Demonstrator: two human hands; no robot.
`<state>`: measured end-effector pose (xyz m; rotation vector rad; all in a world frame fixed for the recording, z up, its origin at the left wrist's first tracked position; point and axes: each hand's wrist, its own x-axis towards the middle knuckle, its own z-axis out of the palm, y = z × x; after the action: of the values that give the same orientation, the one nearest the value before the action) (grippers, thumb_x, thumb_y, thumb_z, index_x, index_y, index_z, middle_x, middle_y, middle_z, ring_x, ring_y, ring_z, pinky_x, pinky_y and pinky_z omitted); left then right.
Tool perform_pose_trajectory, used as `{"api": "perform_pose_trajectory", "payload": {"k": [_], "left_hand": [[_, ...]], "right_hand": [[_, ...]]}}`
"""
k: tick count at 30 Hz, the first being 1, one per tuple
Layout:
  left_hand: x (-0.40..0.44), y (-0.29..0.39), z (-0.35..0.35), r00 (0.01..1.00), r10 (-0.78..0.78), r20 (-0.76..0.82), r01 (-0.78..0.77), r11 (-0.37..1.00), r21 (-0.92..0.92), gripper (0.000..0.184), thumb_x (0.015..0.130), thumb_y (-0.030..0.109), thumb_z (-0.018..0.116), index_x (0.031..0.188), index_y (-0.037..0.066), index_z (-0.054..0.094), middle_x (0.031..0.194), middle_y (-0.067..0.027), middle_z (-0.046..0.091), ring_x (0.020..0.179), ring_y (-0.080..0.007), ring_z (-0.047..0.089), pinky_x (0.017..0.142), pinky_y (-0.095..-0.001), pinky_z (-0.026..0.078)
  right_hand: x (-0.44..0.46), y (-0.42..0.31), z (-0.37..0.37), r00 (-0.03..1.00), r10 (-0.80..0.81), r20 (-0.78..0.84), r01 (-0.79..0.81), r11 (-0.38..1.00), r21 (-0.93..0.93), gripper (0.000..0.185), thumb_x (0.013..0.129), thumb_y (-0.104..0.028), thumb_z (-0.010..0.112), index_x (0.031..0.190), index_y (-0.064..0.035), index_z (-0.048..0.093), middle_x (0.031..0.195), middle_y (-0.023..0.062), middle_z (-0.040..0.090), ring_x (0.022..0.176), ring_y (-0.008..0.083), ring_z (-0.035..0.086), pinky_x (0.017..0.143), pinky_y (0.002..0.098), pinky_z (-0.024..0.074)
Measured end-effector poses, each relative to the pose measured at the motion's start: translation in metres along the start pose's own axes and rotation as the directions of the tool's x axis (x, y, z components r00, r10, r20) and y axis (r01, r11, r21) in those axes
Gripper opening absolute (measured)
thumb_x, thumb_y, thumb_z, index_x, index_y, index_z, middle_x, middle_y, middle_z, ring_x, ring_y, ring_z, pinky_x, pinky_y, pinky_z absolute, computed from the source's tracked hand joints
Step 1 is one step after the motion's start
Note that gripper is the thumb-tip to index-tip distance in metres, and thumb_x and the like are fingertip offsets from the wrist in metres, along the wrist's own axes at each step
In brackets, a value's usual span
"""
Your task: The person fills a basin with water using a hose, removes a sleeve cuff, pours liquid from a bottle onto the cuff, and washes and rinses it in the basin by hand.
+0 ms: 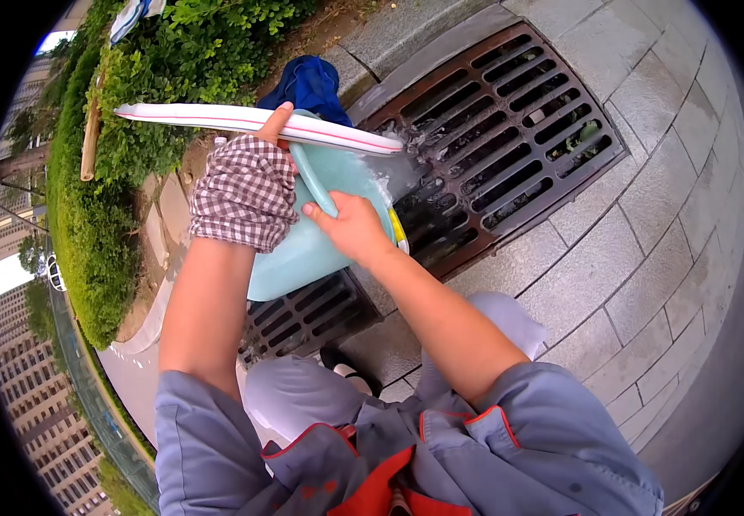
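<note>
My right hand (350, 225) is closed around the lower end of the curved handle (313, 179) of a pale teal plastic container (290, 265). The container is tilted over a drain grate, with a yellow and white patch on its right edge. My left hand (279, 129) is at the handle's upper end, one finger over a long white strip (191, 116) with red lines. A brown checked sleeve cover (245, 193) hides most of that hand. Water (411, 168) splashes onto the metal drain grate (484, 129) near the strip's right end.
A second grate (307, 314) lies below the container, near my shoe (350, 371). A dark blue bag-like thing (313, 86) rests by the stone curb (406, 34). Green hedges (178, 77) and a wooden pole (91, 133) stand left; wet paving (613, 258) runs right.
</note>
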<state>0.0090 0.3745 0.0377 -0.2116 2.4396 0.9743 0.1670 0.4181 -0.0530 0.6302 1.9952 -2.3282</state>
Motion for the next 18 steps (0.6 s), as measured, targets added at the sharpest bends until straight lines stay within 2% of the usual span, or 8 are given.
{"api": "perform_pose_trajectory", "payload": {"k": [1, 3, 6, 9, 15, 16, 18], "left_hand": [[-0.010, 0.009, 0.004, 0.996, -0.090, -0.010, 0.088, 0.991, -0.101, 0.065, 0.072, 0.063, 0.069, 0.103, 0.006, 0.062, 0.080, -0.0062, 0.058, 0.065, -0.0167, 0.056, 0.065, -0.0318, 0.055], [-0.024, 0.015, 0.003, 0.993, -0.116, -0.034, 0.110, 0.982, -0.152, 0.059, 0.073, 0.058, 0.072, 0.103, 0.008, 0.062, 0.085, -0.0052, 0.061, 0.067, -0.0160, 0.058, 0.065, -0.0313, 0.054], [-0.006, 0.005, -0.011, 0.994, -0.110, -0.003, 0.108, 0.986, -0.127, 0.057, 0.074, 0.056, 0.072, 0.103, 0.009, 0.061, 0.086, -0.0048, 0.062, 0.069, -0.0156, 0.059, 0.065, -0.0309, 0.054], [0.009, -0.006, -0.029, 0.995, -0.101, 0.016, 0.102, 0.989, -0.105, 0.056, 0.074, 0.055, 0.072, 0.104, 0.009, 0.061, 0.087, -0.0043, 0.063, 0.070, -0.0151, 0.060, 0.064, -0.0305, 0.054], [0.011, -0.047, -0.072, 0.994, -0.110, 0.008, 0.110, 0.986, -0.124, 0.052, 0.076, 0.051, 0.072, 0.105, 0.010, 0.060, 0.090, -0.0035, 0.065, 0.074, -0.0141, 0.063, 0.063, -0.0296, 0.053], [0.003, -0.052, -0.076, 0.994, -0.113, -0.002, 0.111, 0.980, -0.166, 0.051, 0.077, 0.049, 0.073, 0.106, 0.008, 0.059, 0.088, -0.0055, 0.066, 0.074, -0.0143, 0.064, 0.061, -0.0291, 0.054], [-0.008, -0.061, -0.086, 0.999, -0.049, -0.003, 0.047, 0.968, -0.247, 0.049, 0.078, 0.045, 0.072, 0.106, 0.007, 0.059, 0.089, -0.0075, 0.067, 0.073, -0.0155, 0.065, 0.061, -0.0302, 0.055]], "right_hand": [[0.002, 0.003, 0.003, 1.000, 0.005, -0.005, -0.004, 1.000, 0.017, 0.032, 0.088, -0.036, 0.065, 0.088, -0.0040, 0.065, 0.059, 0.0032, 0.054, 0.056, 0.0116, 0.048, 0.054, 0.0312, 0.0421], [0.006, 0.006, 0.012, 1.000, 0.016, -0.011, -0.016, 0.999, 0.051, 0.031, 0.088, -0.035, 0.065, 0.087, -0.0041, 0.065, 0.059, 0.0026, 0.053, 0.056, 0.0111, 0.047, 0.054, 0.0304, 0.0417], [0.012, 0.005, 0.027, 1.000, 0.015, -0.020, -0.010, 0.973, 0.232, 0.037, 0.086, -0.041, 0.063, 0.085, -0.0039, 0.065, 0.064, 0.0151, 0.062, 0.059, 0.0313, 0.060, 0.058, 0.0398, 0.0464], [0.011, -0.001, 0.044, 1.000, 0.001, -0.021, 0.004, 0.968, 0.251, 0.038, 0.087, -0.042, 0.062, 0.083, -0.0036, 0.064, 0.063, 0.0156, 0.061, 0.058, 0.0339, 0.059, 0.058, 0.0404, 0.0463], [-0.007, -0.022, 0.061, 0.995, -0.103, 0.009, 0.103, 0.983, -0.150, 0.034, 0.085, -0.037, 0.064, 0.079, -0.0038, 0.061, 0.063, 0.0165, 0.061, 0.061, 0.0371, 0.060, 0.059, 0.0434, 0.0471], [-0.008, -0.020, 0.065, 0.985, -0.175, 0.007, 0.172, 0.960, -0.223, 0.033, 0.084, -0.035, 0.064, 0.076, -0.0040, 0.060, 0.063, 0.0171, 0.061, 0.065, 0.0378, 0.061, 0.061, 0.0454, 0.0476], [-0.013, -0.024, 0.068, 0.981, -0.184, 0.058, 0.193, 0.939, -0.285, 0.033, 0.084, -0.035, 0.064, 0.076, -0.0039, 0.059, 0.065, 0.0172, 0.062, 0.065, 0.0382, 0.061, 0.062, 0.0458, 0.0479]]}}
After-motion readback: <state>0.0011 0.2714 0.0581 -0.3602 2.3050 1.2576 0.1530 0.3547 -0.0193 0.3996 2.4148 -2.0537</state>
